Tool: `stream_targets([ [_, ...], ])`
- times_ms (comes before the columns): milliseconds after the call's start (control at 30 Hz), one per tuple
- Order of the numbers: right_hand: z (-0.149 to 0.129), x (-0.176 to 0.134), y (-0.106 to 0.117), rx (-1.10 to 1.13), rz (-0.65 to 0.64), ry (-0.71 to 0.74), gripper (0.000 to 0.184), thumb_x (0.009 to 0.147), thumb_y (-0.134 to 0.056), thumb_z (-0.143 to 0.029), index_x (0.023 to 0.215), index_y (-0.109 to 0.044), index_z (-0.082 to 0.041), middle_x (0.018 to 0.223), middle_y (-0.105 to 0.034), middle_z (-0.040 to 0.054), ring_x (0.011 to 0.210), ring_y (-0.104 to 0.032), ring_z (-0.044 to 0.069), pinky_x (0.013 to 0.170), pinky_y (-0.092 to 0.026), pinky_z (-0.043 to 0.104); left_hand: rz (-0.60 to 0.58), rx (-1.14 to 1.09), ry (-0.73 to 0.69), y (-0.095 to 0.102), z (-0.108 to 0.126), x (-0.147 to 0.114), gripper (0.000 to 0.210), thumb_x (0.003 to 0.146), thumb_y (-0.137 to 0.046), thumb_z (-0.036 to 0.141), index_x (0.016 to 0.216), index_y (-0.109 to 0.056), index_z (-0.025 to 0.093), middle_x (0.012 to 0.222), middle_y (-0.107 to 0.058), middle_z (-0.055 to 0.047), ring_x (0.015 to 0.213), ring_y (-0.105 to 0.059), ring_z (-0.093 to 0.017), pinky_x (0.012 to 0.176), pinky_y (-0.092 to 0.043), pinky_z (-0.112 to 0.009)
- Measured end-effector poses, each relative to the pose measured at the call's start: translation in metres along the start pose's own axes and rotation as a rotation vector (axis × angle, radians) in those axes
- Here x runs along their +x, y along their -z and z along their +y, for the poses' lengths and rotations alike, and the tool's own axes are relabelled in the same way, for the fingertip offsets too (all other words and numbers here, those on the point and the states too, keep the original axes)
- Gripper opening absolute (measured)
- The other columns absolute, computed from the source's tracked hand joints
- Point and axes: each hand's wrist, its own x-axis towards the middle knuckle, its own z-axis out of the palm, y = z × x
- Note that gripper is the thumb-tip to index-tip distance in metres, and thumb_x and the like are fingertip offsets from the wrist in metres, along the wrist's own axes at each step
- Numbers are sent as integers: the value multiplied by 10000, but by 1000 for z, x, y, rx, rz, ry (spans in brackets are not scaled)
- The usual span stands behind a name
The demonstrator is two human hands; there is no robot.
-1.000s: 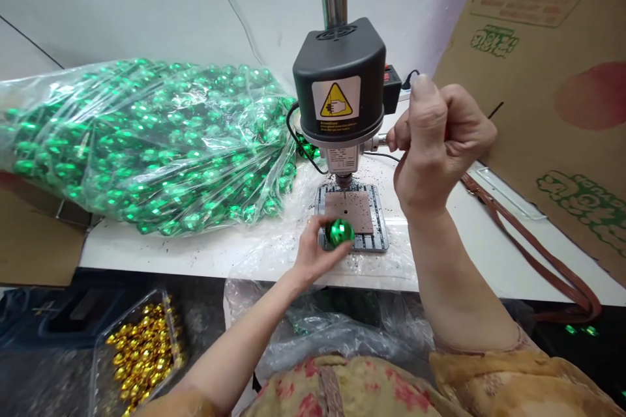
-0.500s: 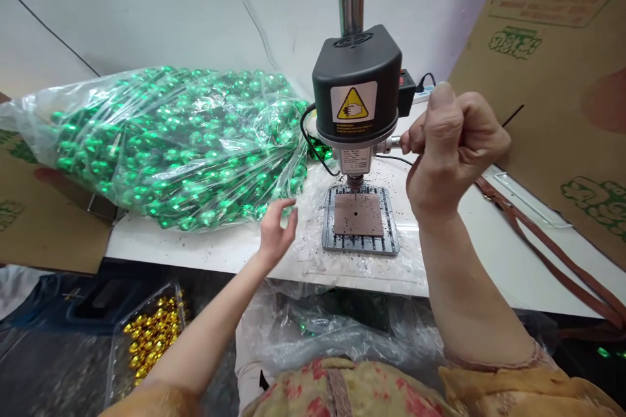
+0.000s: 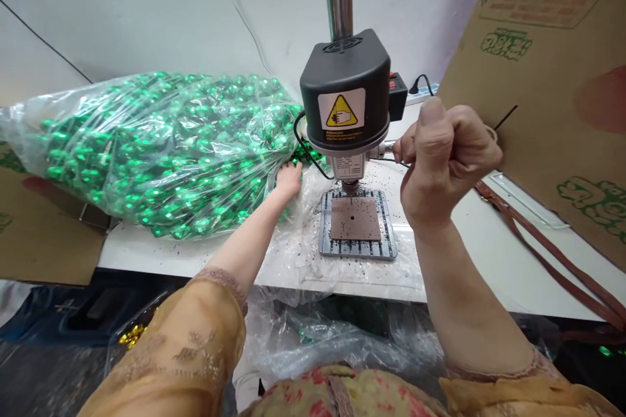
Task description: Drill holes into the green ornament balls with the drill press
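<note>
A small black drill press (image 3: 345, 94) stands in front of me, with a yellow warning label on its housing. My right hand (image 3: 443, 163) is closed in a fist around the drill press's feed handle (image 3: 389, 147), at the machine's right side. Below the chuck, a brown square plate (image 3: 355, 225) with a dark hole lies on the slotted metal base (image 3: 386, 249). My left hand (image 3: 289, 177) reaches to the mouth of a clear plastic bag (image 3: 205, 172) full of shiny green faceted beads (image 3: 171, 212). Its fingers stretch toward loose green beads (image 3: 308, 151); the fingertips are partly hidden.
Dark shavings lie around the base on the white table (image 3: 141, 251). Cardboard boxes (image 3: 552, 98) flank the table. A brown strap (image 3: 533, 244) lies at right. Clear plastic film (image 3: 337, 335) hangs below the front edge; gold beads (image 3: 132, 335) show at lower left.
My left hand has moved forward from beside the bag to its mouth, by the green beads. My right hand keeps its grip on the handle. The view has shifted slightly.
</note>
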Motion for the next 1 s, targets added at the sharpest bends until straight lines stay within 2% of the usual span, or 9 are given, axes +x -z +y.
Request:
stream_targets([
  [100,-2,-1,1,52,-4,1,484,938,-592,-353,580,-291,-227,502,-322,-55,425,-364,82,470,-266,320,60,-68,13,9,7,-7,277,759,-804,119,891,-573,198,861,-619,-49,1032,-645,-293,1013,-498,-457],
  [233,-4,-3,2,25,-10,26,494,950,-580,-349,565,-303,-209,508,-342,-58,445,-397,56,492,-277,293,110,-520,60,24,27,-45,343,835,-754,334,1099,-559,232,928,-667,-28,886,-680,-203,818,-573,-358],
  [300,-3,-4,2,19,-4,23,494,953,-577,-352,565,-308,-206,512,-344,-60,450,-406,49,498,-284,284,49,-712,103,27,38,-74,405,818,-762,419,1104,-538,240,972,-688,-25,858,-690,-176,757,-582,-323],
  [400,-2,-5,1,33,9,18,491,953,-578,-355,569,-310,-207,513,-327,-63,446,-402,47,492,-279,279,-73,-865,184,18,53,-112,500,773,-798,516,1085,-530,233,988,-720,-34,850,-710,-180,740,-583,-320],
  [500,-2,-4,1,40,10,18,492,951,-580,-361,570,-309,-210,519,-328,-63,446,-392,46,483,-287,277,-147,-907,196,1,61,-131,586,745,-832,559,1128,-555,213,1007,-747,-59,910,-714,-198,837,-567,-350],
  [667,-3,-3,4,15,-33,2,500,955,-570,-385,562,-316,-208,516,-365,-63,455,-391,43,488,-312,275,-201,-907,186,-23,59,-130,632,754,-839,570,1211,-608,199,1156,-730,-95,1084,-680,-233,977,-509,-374],
  [1000,-4,-5,5,-17,-44,-13,499,962,-548,-420,573,-316,-212,525,-347,-60,477,-388,38,503,-313,268,-182,-766,36,-42,58,-132,566,819,-806,512,1266,-629,214,1252,-686,-99,1190,-634,-265,1060,-478,-407],
])
